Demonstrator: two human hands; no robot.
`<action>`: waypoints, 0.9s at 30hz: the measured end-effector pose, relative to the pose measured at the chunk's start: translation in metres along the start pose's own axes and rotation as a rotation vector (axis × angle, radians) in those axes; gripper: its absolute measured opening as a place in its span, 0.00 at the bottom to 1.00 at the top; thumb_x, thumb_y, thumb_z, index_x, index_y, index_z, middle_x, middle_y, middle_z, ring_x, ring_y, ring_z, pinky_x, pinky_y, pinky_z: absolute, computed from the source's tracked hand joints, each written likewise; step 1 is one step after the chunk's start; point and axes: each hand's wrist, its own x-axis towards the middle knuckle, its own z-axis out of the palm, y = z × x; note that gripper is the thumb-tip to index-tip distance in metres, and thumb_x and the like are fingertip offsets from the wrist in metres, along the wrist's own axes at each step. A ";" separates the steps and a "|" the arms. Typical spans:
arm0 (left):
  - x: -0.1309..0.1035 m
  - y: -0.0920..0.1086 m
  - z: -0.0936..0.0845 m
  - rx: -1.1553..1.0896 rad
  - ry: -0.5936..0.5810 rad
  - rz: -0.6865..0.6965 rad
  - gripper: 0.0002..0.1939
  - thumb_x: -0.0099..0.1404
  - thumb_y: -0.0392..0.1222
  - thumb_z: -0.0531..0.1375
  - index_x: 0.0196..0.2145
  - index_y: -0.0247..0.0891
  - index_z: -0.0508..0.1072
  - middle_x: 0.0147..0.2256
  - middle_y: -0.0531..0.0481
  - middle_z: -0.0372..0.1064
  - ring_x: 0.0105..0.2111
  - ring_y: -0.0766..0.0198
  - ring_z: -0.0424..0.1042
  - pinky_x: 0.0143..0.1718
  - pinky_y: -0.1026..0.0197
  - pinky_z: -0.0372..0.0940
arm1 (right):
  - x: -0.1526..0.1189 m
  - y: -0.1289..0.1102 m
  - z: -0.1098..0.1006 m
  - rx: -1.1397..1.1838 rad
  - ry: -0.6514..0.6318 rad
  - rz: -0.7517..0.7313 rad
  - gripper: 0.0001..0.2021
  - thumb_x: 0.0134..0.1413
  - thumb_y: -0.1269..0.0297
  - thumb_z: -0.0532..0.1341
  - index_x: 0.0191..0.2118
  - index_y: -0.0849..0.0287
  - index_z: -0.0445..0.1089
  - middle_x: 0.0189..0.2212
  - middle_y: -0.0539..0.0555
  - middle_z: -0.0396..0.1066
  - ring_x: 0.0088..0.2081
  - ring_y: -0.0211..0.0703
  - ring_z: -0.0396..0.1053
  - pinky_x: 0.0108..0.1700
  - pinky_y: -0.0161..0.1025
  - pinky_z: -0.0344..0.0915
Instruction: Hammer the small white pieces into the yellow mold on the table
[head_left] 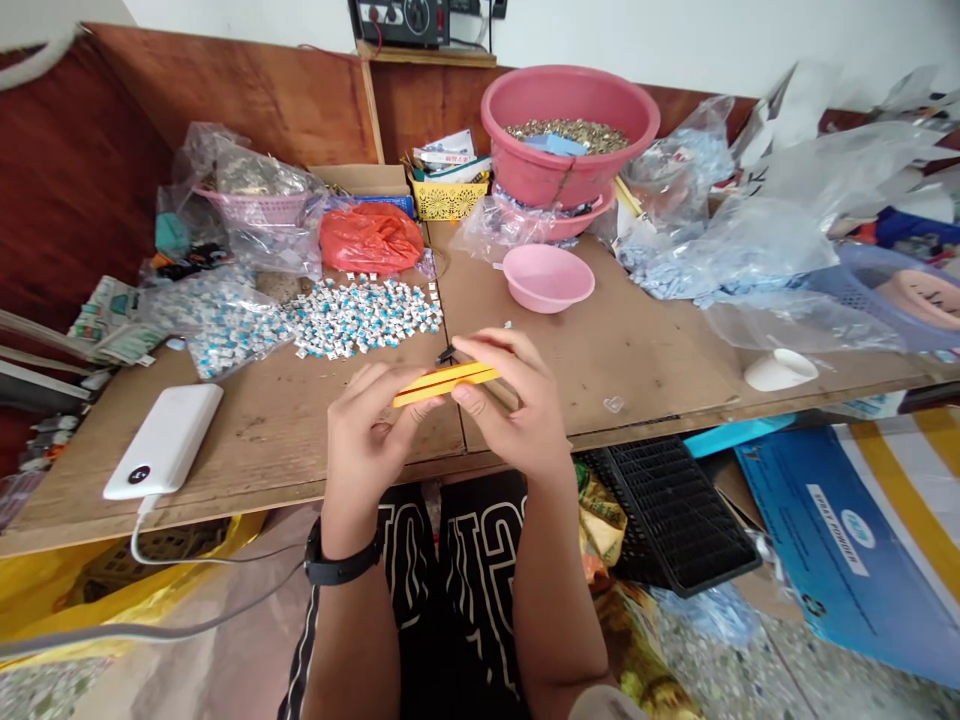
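Head view: left hand [373, 415] and right hand [523, 395], equally near, pinch a yellow bar [448, 380], long axis roughly nine to three o'clock.

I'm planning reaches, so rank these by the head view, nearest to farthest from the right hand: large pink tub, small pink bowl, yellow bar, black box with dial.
1. Yellow bar: in the right hand.
2. Small pink bowl: on the table ahead.
3. Large pink tub: at the table's back.
4. Black box with dial: on the high ledge, leftward.
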 end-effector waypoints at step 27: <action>-0.007 0.004 0.008 -0.031 0.209 -0.027 0.17 0.73 0.61 0.75 0.45 0.46 0.86 0.39 0.49 0.84 0.39 0.56 0.80 0.50 0.49 0.75 | -0.001 -0.018 0.045 0.271 0.303 0.046 0.10 0.82 0.49 0.66 0.51 0.47 0.80 0.44 0.55 0.82 0.46 0.51 0.80 0.51 0.51 0.80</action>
